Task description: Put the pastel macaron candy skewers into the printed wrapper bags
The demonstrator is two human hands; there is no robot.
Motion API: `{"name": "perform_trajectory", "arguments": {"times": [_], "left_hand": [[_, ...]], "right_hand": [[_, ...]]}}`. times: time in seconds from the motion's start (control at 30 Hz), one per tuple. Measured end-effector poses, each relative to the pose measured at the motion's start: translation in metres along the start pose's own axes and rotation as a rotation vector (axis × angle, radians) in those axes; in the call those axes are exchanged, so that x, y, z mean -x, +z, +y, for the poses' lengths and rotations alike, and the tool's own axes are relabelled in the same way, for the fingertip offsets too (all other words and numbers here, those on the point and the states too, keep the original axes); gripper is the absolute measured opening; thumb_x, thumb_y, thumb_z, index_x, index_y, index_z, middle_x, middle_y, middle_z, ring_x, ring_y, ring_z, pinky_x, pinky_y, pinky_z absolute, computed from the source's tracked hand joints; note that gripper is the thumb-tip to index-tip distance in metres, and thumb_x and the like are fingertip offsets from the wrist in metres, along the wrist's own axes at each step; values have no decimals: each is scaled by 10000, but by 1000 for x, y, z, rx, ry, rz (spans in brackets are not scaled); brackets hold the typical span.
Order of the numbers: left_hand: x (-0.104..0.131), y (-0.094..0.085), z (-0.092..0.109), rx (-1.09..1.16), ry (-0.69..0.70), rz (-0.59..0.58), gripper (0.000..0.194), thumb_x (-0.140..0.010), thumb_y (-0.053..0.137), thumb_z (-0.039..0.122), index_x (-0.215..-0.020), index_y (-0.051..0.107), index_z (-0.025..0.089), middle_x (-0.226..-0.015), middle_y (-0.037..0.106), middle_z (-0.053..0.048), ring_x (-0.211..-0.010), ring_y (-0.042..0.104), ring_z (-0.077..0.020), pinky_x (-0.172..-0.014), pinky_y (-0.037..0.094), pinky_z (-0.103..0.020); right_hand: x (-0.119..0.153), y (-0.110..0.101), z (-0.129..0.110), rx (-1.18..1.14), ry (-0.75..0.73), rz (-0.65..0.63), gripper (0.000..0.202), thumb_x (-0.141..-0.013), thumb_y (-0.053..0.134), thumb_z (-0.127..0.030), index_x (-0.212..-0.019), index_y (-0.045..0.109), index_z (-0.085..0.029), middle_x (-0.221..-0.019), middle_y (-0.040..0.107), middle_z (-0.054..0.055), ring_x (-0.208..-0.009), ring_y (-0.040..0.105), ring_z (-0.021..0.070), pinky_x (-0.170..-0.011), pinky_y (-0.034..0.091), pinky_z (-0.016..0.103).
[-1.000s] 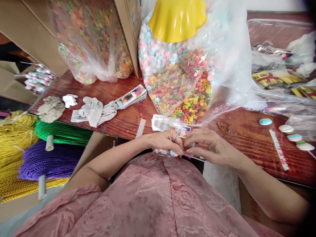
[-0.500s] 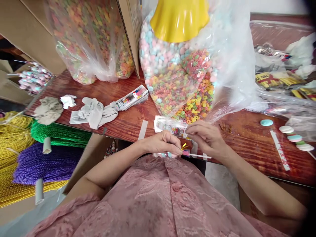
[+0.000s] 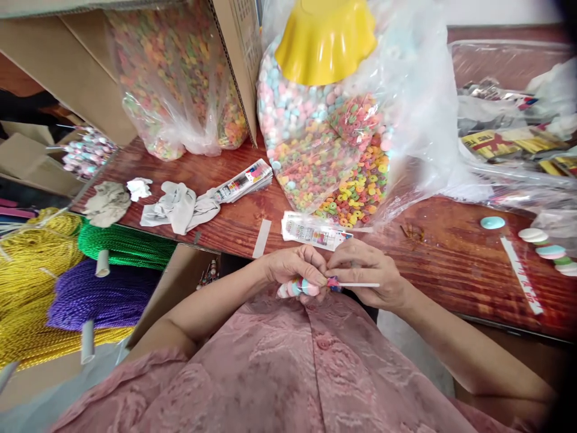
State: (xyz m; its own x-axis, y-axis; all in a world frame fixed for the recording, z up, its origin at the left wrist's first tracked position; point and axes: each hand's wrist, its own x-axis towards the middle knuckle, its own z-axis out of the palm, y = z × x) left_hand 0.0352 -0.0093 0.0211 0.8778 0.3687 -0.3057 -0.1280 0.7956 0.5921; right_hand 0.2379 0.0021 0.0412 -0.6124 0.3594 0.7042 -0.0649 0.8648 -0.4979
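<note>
My left hand (image 3: 300, 267) is closed around a candy skewer (image 3: 301, 287) in a clear wrapper, with pink, white and blue marshmallow pieces. Its white stick (image 3: 360, 285) points right, below the fingers of my right hand (image 3: 367, 270). The wrapper is gathered at a pink and blue printed neck (image 3: 333, 282). There the fingertips of my right hand are pinched together, apparently on the gold twist tie, which they now hide. Just beyond both hands lies a stack of printed wrappers (image 3: 311, 231) on the wooden table (image 3: 428, 264).
A big clear bag of marshmallows and gummy rings (image 3: 306, 144) stands behind, a yellow bowl (image 3: 324, 45) on it. Left are a cardboard box (image 3: 243, 66), grey gloves (image 3: 180, 207) and coloured cord bundles (image 3: 103, 294). Loose marshmallow discs (image 3: 492, 222) and packets (image 3: 491, 144) lie right.
My right hand has moved left onto the wrapper's neck and closed there, covering the gold tie. More of the candy skewer shows below my left hand. The view has shifted slightly.
</note>
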Motion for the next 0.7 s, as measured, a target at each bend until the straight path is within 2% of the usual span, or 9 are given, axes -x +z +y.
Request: {"name": "perform_trajectory", "arguments": {"times": [0.2, 0.27, 0.4, 0.57, 0.7], "left_hand": [[1, 1, -1, 12, -80, -37, 272, -586, 874, 264, -700, 718, 73, -619, 723, -86, -417, 632, -159, -373, 519, -216], [1, 2, -1, 14, -80, -45, 275, -580, 876, 250, -722, 720, 73, -615, 720, -80, -421, 635, -159, -380, 526, -215], [1, 3, 0, 50, -43, -51, 277, -580, 877, 238, -725, 707, 73, -589, 705, -67, -415, 627, -152, -386, 529, -211], [2, 4, 0, 57, -7, -59, 288, -597, 863, 250, -749, 689, 79, -627, 719, -75, -411, 622, -153, -368, 509, -214], [3, 7, 2, 29, 16, -36, 295, -576, 868, 258, -729, 680, 89, -602, 703, -59, -427, 617, -146, -398, 509, -217]], "right_hand": [[1, 0, -2, 105, -136, -160, 231, -978, 391, -157, -969, 622, -153, -880, 691, 99, -804, 618, 164, -704, 535, 331], [2, 3, -1, 162, -163, -173, 235, -984, 377, -177, -942, 606, -149, -851, 683, 92, -786, 606, 171, -685, 534, 334], [5, 9, 0, 164, -173, -120, 202, -980, 396, -188, -938, 591, -158, -811, 669, 73, -731, 596, 162, -642, 521, 321], [8, 19, -5, 69, -64, 25, 192, -935, 438, -124, -1052, 588, -153, -892, 675, 91, -834, 641, 172, -704, 530, 328], [8, 29, -10, 87, -35, 107, 154, -897, 462, -130, -998, 567, -179, -812, 651, 65, -730, 593, 169, -648, 482, 329]]}}
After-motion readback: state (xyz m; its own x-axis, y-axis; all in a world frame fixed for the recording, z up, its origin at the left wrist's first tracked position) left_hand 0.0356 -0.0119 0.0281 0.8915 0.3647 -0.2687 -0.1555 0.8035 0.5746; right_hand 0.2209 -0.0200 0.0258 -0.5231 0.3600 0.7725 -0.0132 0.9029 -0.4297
